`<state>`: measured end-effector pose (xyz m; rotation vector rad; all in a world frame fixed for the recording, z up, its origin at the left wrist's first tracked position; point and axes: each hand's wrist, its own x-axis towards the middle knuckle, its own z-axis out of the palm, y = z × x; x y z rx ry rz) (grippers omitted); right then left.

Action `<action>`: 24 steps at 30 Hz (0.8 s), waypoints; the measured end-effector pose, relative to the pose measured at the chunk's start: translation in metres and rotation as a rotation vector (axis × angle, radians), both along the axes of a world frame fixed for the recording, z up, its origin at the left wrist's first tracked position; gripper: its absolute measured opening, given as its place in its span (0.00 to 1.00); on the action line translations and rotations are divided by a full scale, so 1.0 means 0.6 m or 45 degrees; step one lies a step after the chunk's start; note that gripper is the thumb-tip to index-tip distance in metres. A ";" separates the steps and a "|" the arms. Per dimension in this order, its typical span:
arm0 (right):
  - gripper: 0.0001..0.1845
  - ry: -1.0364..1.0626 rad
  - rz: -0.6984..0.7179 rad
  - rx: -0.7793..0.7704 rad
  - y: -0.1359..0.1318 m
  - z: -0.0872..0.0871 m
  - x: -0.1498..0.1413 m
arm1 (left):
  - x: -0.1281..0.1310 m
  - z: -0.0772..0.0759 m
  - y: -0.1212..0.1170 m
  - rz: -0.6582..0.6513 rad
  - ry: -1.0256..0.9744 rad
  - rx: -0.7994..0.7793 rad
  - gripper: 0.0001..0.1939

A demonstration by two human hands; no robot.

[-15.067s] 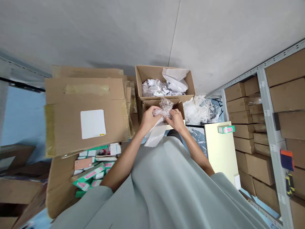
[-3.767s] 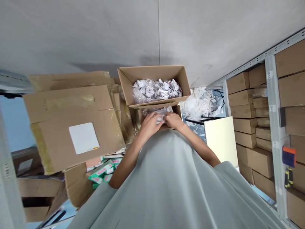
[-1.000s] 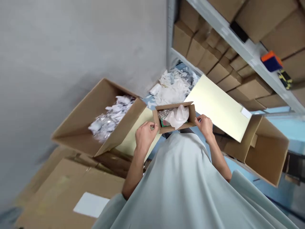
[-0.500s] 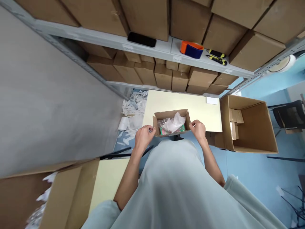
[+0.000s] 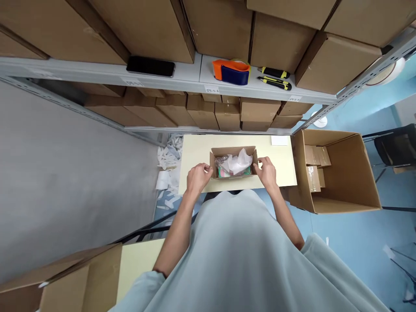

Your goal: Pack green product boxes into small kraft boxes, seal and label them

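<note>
A small, open, rectangular brown cardboard box (image 5: 232,151) was at the centre of the view, over a smooth cream tabletop (image 5: 195,149); whether it rested there could not be told. The person's left hand (image 5: 197,178) was at its nine o'clock, fingers curled, thumb and forefinger nearly closed on the side wall. The right hand (image 5: 267,173), at three o'clock, pinched the opposite wall between thumb and bent fingers. Inside, crumpled translucent white paper (image 5: 239,162) covered clear bubble wrap (image 5: 222,162) at ten o'clock and a green-and-pink packet (image 5: 224,172) beneath. At twelve o'clock, a grey metal shelf (image 5: 191,71) bore a flat black phone-like slab (image 5: 150,66) and two black-and-yellow cutters (image 5: 276,80). Farther off at three o'clock, a large open brown carton (image 5: 351,182) held smaller taped boxes (image 5: 313,178).
</note>
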<state>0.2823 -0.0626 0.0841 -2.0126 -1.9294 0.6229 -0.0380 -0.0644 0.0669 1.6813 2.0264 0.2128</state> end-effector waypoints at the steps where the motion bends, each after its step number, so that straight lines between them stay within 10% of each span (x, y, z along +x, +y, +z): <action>1: 0.21 0.029 0.089 0.018 0.006 0.003 -0.009 | 0.000 0.000 -0.001 -0.014 -0.011 -0.002 0.12; 8: 0.23 -0.148 0.680 -0.377 0.084 0.008 -0.122 | 0.014 -0.002 -0.019 -0.092 -0.118 0.008 0.11; 15: 0.19 -0.337 0.687 -0.502 0.108 -0.029 -0.203 | 0.040 -0.019 -0.027 -0.194 -0.155 0.035 0.13; 21: 0.18 -0.254 0.631 -0.405 0.069 0.003 -0.138 | 0.058 -0.048 -0.006 -0.321 -0.216 -0.016 0.16; 24: 0.19 -0.087 0.292 -0.117 0.034 0.024 -0.062 | 0.056 -0.056 0.005 -0.328 -0.243 -0.054 0.18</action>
